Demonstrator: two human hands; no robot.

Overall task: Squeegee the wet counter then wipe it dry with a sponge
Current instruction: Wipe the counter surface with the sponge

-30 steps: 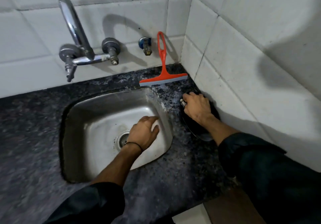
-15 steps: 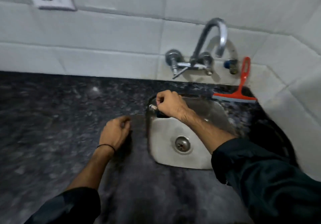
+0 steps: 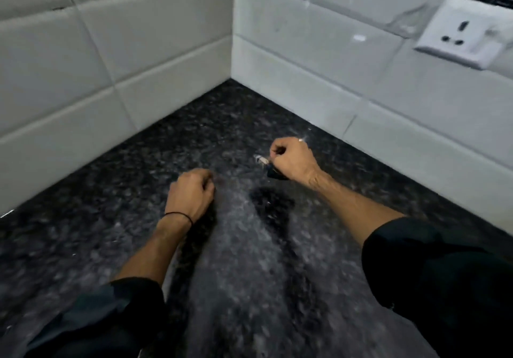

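The dark speckled stone counter (image 3: 249, 274) fills the lower part of the view and runs into a corner of white tiled walls. My right hand (image 3: 294, 160) hovers over the counter near the back wall, closed on a small dark object (image 3: 273, 174) with a pale tip sticking out to the left. What the object is cannot be told through the blur. My left hand (image 3: 191, 194) rests on the counter a little nearer and to the left. Its fingers are curled shut with nothing seen in them. The squeegee and the sink are out of view.
White tiled walls (image 3: 116, 60) meet in a corner at the back of the counter. A white wall socket (image 3: 460, 35) sits on the right wall, above the counter. Dark sleeves cover both forearms at the bottom of the view.
The view has swung left from the sink to the counter corner. Sink, tap and red squeegee have left the view. Both hands moved left along the counter, the right still closed on the dark object.
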